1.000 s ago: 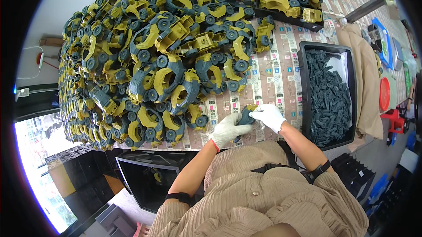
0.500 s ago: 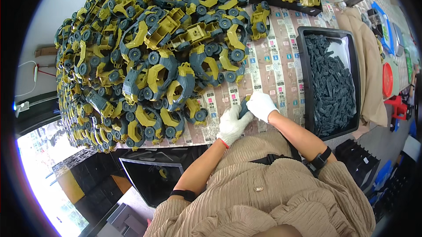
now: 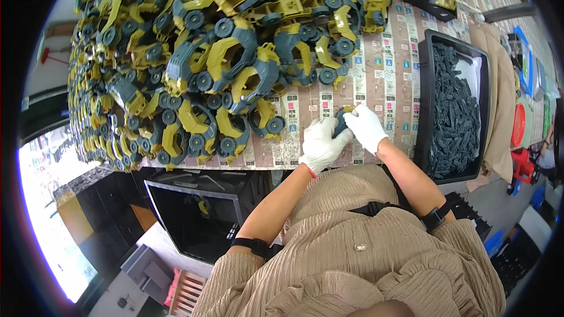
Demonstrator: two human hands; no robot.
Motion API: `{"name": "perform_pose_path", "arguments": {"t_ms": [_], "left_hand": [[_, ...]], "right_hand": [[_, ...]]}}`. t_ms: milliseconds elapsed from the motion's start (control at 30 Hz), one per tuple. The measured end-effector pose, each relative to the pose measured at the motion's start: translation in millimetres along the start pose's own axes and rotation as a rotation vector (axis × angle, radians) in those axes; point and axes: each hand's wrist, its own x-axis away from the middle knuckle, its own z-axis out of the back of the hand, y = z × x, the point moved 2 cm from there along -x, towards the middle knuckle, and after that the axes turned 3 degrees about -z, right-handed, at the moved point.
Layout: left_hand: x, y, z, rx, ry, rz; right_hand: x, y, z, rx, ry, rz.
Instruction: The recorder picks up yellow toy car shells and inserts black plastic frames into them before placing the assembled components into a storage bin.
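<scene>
In front of my body, at the table's near side, both gloved hands are closed around a small dark grey-blue and yellow toy vehicle piece (image 3: 340,122). My left hand (image 3: 322,144), in a white knit glove, grips its lower left side. From the right, my right hand (image 3: 365,129), in a matching glove, pinches its upper end. The fingers cover most of the piece, so its exact shape cannot be made out. Just left and beyond lies a large heap of yellow and grey toy vehicles (image 3: 241,58), many with dark wheels.
A black tray (image 3: 424,99) of dark grey plastic parts (image 3: 455,117) stands to my right. Another black tray (image 3: 411,1) at the back holds yellow vehicle bodies. Brown cloth (image 3: 499,99) lies beyond the right tray. A dark monitor-like box (image 3: 194,217) sits below the table at left.
The view has shifted, so the heap sits higher in the picture and the right tray farther right. Both hands stay on the toy piece, with the fingers slightly repositioned.
</scene>
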Motion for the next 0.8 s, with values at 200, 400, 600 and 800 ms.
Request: {"name": "perform_pose_path", "arguments": {"t_ms": [200, 400, 600, 800], "left_hand": [[9, -9, -4, -0.002, 0.172, -0.177], [6, -13, -6, 0.022, 0.16, -0.194], [5, -16, -2, 0.07, 0.238, -0.21], [3, -16, -2, 0.129, 0.235, -0.169]], "right_hand": [[20, -20, 22, 0.041, -0.339, -0.07], [15, -24, 28, 0.443, -0.25, 0.328], [24, -4, 9, 0.057, -0.044, 0.093], [24, 3, 8, -0.24, -0.055, -0.121]]}}
